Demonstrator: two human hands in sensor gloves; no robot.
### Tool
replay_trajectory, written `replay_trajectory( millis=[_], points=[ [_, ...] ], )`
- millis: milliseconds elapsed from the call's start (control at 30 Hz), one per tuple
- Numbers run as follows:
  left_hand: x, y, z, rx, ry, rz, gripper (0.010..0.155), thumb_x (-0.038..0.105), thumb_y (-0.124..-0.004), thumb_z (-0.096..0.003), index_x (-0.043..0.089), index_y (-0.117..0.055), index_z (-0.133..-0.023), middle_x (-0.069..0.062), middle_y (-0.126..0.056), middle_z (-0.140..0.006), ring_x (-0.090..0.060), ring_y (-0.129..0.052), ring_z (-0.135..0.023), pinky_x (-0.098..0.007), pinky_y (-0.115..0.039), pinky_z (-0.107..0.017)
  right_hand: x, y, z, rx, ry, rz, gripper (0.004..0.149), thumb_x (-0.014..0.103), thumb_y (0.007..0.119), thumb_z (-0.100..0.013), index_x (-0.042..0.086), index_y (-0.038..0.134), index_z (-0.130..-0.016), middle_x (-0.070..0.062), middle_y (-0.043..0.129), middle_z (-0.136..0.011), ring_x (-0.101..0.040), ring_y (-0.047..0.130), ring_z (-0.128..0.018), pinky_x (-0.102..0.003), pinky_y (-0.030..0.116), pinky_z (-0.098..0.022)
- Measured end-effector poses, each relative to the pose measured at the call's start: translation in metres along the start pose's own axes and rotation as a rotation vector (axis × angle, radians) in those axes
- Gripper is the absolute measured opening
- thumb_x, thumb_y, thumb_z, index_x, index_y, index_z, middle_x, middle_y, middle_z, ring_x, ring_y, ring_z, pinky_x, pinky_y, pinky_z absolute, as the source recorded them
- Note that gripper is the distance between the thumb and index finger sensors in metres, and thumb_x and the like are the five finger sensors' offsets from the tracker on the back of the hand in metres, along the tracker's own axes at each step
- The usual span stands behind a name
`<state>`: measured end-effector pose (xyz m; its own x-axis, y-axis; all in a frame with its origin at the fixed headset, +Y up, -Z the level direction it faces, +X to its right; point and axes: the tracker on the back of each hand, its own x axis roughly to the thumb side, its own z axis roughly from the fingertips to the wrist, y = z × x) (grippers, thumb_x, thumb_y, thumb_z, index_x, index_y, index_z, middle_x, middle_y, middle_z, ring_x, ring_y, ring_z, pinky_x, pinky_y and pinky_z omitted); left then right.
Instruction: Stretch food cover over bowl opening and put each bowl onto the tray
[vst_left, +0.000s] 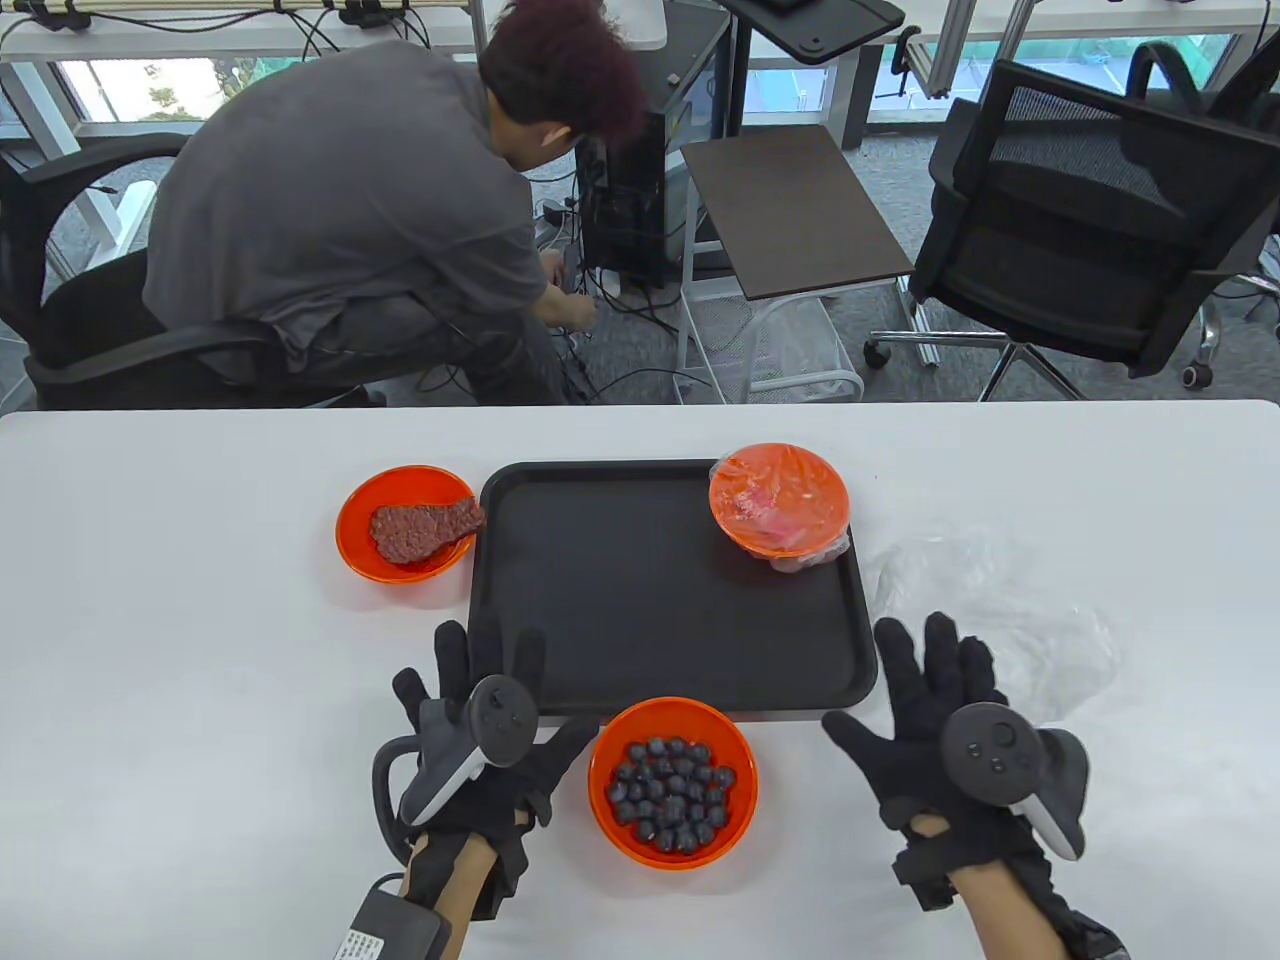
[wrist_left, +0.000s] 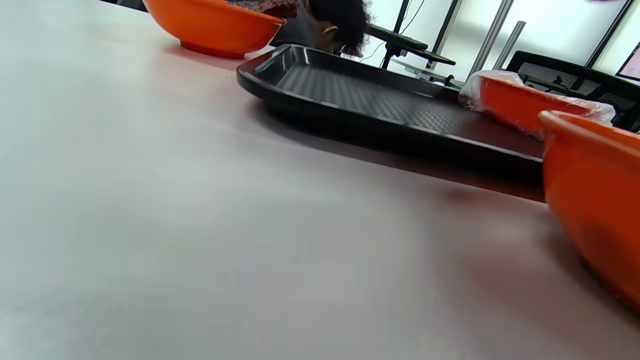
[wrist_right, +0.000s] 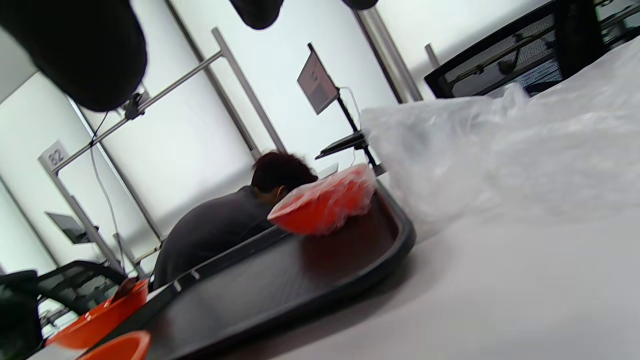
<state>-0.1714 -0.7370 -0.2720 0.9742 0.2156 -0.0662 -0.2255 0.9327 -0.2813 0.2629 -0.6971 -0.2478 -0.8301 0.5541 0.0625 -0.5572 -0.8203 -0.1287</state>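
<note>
Nearby, loose covers (vst_left: 1010, 610), meat bowl (vst_left: 407, 522) beside tray (vst_left: 650, 640)

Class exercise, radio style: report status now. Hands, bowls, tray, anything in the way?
Both hands open, left, right, holding nothing. One covered bowl on tray; blueberry bowl and meat bowl uncovered, off tray. Spare covers right of tray. Nothing blocking.

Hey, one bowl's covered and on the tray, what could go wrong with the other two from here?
The loose plastic covers lie bunched together right of the tray, so the right hand may lift more than one. Stretching a cover over the blueberry bowl near the table edge could tip it and spill berries. The meat overhangs its bowl's rim, so a cover may not seat.
</note>
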Motion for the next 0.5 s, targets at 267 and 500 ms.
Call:
replay_trajectory(
  millis=[267,500],
  points=[
    [-0.005,-0.006,-0.004,-0.048,0.034,0.007,0.096,0.092,-0.046,-0.0369,0.048,-0.007,-0.112,0.011,0.014,-0.118,-0.020,0.020,-0.110,-0.061,0.007,-0.072,-0.067,-0.021,-0.017,-0.084,0.273,-0.101,0.095,0.056,0.092,-0.045,0.032,0.034,-0.116,-0.015,0.021,-0.120,-0.058,0.019,-0.104,-0.075,0.029,-0.065],
    [-0.006,-0.008,-0.004,-0.072,0.044,0.003,0.096,0.092,-0.046,-0.0371,0.048,-0.006,-0.112,0.010,0.015,-0.118,-0.020,0.021,-0.109,-0.060,0.008,-0.072,-0.089,0.007,-0.037,-0.043,0.428,-0.010,0.088,0.042,0.099,-0.043,0.020,0.051,-0.113,-0.011,0.042,-0.119,-0.046,0.045,-0.107,-0.061,0.041,-0.072]
  ],
)
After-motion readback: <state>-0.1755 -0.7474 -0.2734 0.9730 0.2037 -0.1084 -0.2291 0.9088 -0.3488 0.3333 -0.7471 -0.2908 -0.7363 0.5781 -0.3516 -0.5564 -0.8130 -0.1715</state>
